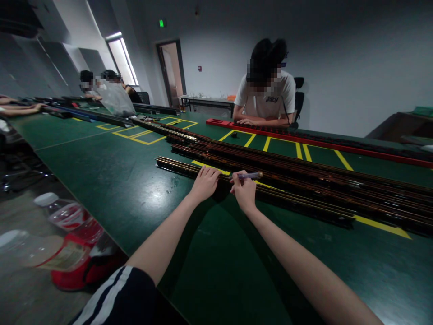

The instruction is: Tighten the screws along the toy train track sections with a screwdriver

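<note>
Work seems unfinished: right hand (245,192) tightly grips a pen-like tool (249,175), left hand (205,184) covers near rail (291,201), its hold unclear, far rails (297,169) untouched.

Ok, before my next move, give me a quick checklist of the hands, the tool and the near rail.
1. Left hand on the near rail: ok, fingers laid over it.
2. Right hand holding the pen-like tool: ok.
3. Tool tip touching the near rail: cannot tell, too small and dark.
4. Near rail lying on the green table: ok.
5. Co-worker's hand away from the near rail: ok, across the table by the red strip.
</note>
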Motion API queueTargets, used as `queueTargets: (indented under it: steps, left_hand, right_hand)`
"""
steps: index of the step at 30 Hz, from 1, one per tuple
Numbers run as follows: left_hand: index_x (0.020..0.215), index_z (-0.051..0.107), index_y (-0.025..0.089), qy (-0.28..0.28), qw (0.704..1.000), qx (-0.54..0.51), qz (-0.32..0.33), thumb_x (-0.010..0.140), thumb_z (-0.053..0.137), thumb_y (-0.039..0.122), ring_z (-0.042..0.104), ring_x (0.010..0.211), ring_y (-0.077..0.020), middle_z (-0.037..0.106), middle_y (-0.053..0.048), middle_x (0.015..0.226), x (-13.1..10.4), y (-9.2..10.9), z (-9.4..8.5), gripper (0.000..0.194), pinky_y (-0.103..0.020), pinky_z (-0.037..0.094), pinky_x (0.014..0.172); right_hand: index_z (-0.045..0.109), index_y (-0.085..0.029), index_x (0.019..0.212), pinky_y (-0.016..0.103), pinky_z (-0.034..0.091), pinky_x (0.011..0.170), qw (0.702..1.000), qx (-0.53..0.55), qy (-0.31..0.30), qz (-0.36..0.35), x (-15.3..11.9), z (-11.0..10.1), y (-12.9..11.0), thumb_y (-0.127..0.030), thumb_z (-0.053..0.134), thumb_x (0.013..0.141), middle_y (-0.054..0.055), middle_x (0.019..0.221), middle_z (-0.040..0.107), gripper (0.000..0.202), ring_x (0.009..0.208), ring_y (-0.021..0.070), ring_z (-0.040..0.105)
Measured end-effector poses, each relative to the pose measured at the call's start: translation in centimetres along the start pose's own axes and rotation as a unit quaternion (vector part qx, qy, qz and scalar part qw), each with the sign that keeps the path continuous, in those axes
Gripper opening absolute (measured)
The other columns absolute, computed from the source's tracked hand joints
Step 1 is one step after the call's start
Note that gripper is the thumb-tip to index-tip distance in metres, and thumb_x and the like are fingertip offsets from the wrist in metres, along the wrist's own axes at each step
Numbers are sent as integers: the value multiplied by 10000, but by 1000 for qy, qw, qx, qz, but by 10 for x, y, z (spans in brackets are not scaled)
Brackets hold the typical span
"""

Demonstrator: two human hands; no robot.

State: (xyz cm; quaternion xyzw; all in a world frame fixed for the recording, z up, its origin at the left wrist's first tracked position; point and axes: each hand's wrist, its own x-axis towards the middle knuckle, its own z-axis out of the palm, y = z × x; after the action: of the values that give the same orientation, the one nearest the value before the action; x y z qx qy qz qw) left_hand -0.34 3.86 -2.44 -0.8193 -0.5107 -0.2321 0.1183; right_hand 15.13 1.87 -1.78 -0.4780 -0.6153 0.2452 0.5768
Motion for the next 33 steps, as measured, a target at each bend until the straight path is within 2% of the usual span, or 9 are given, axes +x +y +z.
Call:
queueTargets:
  steps: [8,14,20,33]
  left_hand:
    - [1196,568,221,2,1000,-5,7,860,405,105,506,1164,-219,617,-53,1198,0,-1,1,391,-432,285,1128]
    - [1187,580,211,19,1000,-6,-9,838,386,77,512,1149,-222,623,-60,1174,-1,-6,3,421,-421,289,1126]
    - [1181,583,203,31,999,-9,-12,844,366,76,512,1140,-220,625,-59,1162,-2,-9,5,420,-415,283,1127]
    - [1180,597,189,21,1000,12,-17,837,380,66,511,1144,-233,631,-70,1169,-1,-3,1,424,-425,276,1128]
  right_hand:
    - [492,-208,748,222,443,429,1000,-5,-1,1,0,0,1,-497,439,879,-7,619,629,322,376,116,555]
    - [521,-201,784,224,438,425,999,-3,-36,-6,1,0,1,-496,450,875,2,645,645,317,378,116,556]
    - [521,-196,774,227,439,427,999,-18,-31,-4,1,-1,-2,-497,440,882,10,639,648,331,377,117,553]
    - [501,-202,748,236,440,437,1000,-22,-15,-4,0,-1,-3,-460,436,878,2,611,632,297,368,123,548]
